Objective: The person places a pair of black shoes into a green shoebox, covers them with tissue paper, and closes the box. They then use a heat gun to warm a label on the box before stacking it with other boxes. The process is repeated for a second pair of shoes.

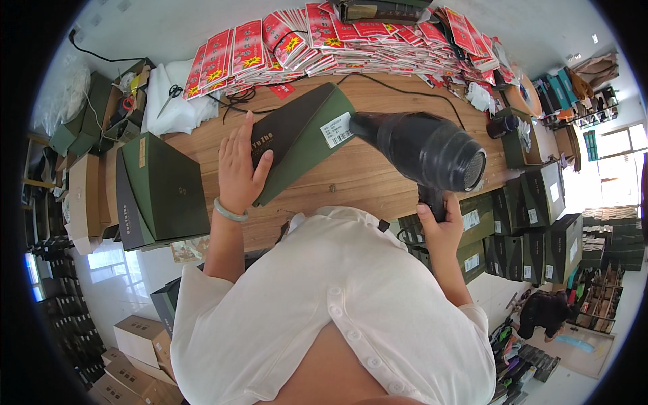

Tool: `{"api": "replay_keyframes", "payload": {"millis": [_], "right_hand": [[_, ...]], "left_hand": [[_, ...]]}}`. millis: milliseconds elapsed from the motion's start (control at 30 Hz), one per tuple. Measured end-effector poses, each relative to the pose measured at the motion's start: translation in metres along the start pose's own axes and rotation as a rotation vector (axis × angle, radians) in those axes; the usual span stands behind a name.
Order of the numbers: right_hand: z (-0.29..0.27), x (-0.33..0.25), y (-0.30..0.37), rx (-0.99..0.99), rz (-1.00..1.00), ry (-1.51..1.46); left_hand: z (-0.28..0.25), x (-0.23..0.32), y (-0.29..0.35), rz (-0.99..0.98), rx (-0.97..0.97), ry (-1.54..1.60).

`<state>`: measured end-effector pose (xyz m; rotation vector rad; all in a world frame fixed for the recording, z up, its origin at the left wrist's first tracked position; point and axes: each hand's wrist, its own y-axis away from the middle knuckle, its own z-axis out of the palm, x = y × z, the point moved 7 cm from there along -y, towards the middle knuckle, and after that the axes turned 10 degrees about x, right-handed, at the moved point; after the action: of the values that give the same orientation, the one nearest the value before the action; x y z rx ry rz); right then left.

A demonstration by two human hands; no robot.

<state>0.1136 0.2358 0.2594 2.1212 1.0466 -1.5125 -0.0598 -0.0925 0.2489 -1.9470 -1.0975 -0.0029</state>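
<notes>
My right hand (442, 223) is wrapped round the handle of a black hair dryer (418, 145). Its nozzle points left, right beside a white barcode label (336, 129) on the end of a dark green and black shoe box (304, 145). That box lies tilted on the wooden table (378, 91). Against the box's left side rests my left hand (237, 165), fingers stretched out and thumb apart, steadying it without wrapping round it. Another green and black box (162, 189) stands at the table's left edge, beyond my left wrist.
Red printed packets (270, 47) are piled along the back, with black cables in front of them. Scissors (170, 98) lie on white wrapping at the back left. Stacked shoe boxes (533, 202) stand to the right; cartons (135, 351) sit at lower left. A person (543, 314) bends farther off at right.
</notes>
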Motion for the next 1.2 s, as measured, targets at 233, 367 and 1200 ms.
{"api": "replay_keyframes", "payload": {"millis": [233,367,1200], "right_hand": [[0.009,-0.011,-0.011,0.009,-0.076,0.041],[0.012,-0.009,-0.012,-0.005,-0.014,0.016],[0.017,-0.015,-0.006,-0.157,0.022,0.126]], "left_hand": [[0.000,0.002,0.000,0.023,0.011,-0.020],[0.000,0.002,0.001,0.026,0.022,-0.010],[0.000,-0.002,0.000,0.020,0.018,-0.009]]}}
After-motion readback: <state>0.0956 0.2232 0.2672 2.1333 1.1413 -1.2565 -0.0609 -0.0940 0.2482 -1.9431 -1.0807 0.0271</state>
